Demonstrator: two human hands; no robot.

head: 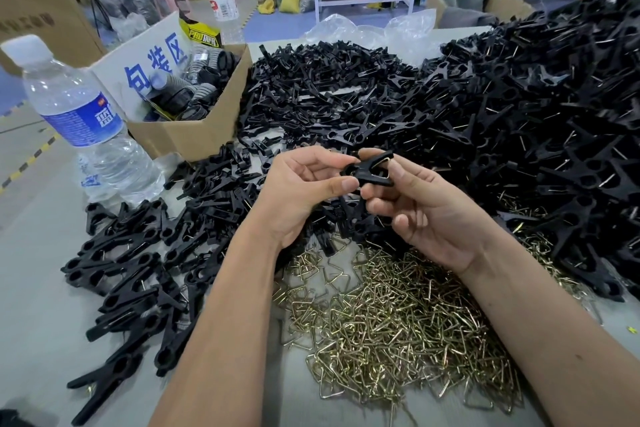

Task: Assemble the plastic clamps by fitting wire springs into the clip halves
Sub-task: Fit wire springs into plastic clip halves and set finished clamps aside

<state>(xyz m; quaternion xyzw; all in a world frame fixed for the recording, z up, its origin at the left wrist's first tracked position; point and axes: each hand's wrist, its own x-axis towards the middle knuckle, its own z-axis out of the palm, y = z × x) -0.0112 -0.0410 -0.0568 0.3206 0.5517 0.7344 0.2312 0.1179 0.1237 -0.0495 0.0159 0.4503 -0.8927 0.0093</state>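
Head view. At the middle of the frame both hands hold one black clamp up off the counter, close to the eyes, likely so the small seat for the spring can be seen while it is worked. The left hand pinches the clamp's left end between thumb and fingers, steadying it. The right hand grips the right end, its fingers curled under and its thumb pressing near a glint of wire at the clamp's top; whether that wire is fully seated I cannot tell.

The stock lies within reach, sorted by kind, which looks like a deliberate layout:
- Springs, lower middle: a loose heap of thin brass-coloured wire bent into open triangles, shiny and tangled.
- Clip halves, upper middle: matt black moulded plastic, long and flat.
- Right pile, filling the right side: black forked clamps with wire showing, seemingly finished.
- Left pile, lower left: more clamps with round eyes at one end, some showing wire.

At upper left stands a clear, ribbed bottle with a blue label, and behind it a cardboard box of black ridged parts.
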